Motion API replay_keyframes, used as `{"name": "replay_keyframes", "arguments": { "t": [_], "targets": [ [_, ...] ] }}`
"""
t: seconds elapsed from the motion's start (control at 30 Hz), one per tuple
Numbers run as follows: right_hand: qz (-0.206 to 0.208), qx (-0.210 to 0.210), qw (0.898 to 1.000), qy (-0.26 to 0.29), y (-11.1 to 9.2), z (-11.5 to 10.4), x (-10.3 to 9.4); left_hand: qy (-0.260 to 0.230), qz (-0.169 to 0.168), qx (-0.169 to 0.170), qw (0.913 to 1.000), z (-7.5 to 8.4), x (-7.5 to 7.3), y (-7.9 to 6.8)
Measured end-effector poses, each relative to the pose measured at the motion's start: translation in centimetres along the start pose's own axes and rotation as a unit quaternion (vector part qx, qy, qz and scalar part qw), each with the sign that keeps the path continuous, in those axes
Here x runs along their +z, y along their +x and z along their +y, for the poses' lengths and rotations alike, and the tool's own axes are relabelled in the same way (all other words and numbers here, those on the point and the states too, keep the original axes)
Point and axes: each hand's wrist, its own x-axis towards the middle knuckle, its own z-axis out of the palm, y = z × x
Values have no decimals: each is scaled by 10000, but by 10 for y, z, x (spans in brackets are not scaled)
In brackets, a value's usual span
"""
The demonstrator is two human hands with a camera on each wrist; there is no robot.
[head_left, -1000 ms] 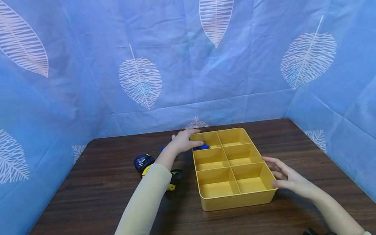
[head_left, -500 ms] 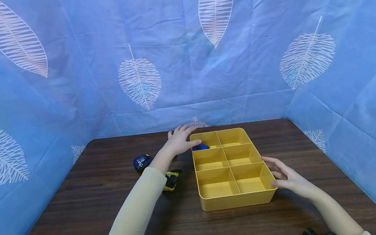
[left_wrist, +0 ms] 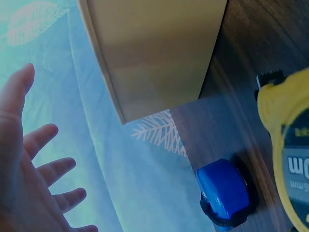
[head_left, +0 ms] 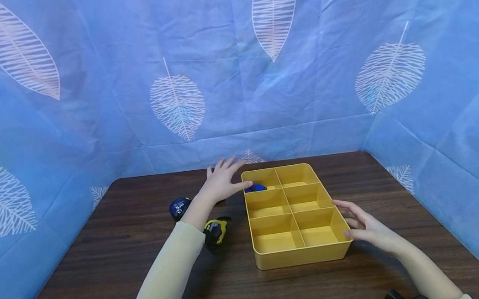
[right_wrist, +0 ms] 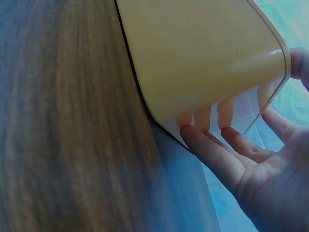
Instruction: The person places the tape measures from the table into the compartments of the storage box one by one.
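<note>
A yellow six-compartment box [head_left: 299,255] stands on the table. In its far left compartment lies a blue object [head_left: 256,188], partly hidden by the wall. My left hand [head_left: 221,182] hovers beside that corner, fingers spread and holding nothing; its thumb is near the rim. My right hand [head_left: 368,228] holds the box's near right side, thumb at the rim and fingertips against the outer wall [right_wrist: 203,63]. Left of the box are a yellow-and-black tape measure [head_left: 216,231] and a dark blue one [head_left: 179,209]. The left wrist view shows a blue tape measure [left_wrist: 224,191].
The dark wooden table [head_left: 106,267] is enclosed by blue cloth [head_left: 228,100] with white leaf prints. My left forearm [head_left: 168,268] passes over the table beside the tape measures and hides part of that area. A black object [head_left: 402,297] is at the bottom right, by my right forearm.
My left hand has drawn back left from the box's far left compartment, its fingers spreading wider. The blue object stays in the compartment. More of the yellow-and-black tape measure shows. My right hand stays put.
</note>
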Motion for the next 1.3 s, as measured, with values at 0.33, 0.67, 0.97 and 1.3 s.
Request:
{"name": "replay_keyframes", "arguments": {
  "t": [0.33, 0.67, 0.97, 1.3],
  "targets": [
    [-14, -52, 10000, 35, -1, 1, 0, -142, 38, 38, 9999, -11, -4, -19],
    [-13, -103, 9999, -28, 0, -2, 1, -52, 146, 100, 9998, -18, -10, -38],
    [20, -54, 10000, -35, -1, -1, 0, -127, 97, 66, 9999, -22, -23, -48],
    [53, 42, 10000, 20, 0, -2, 1, -125, 71, -27, 9999, -35, -33, -60]
  ]
}}
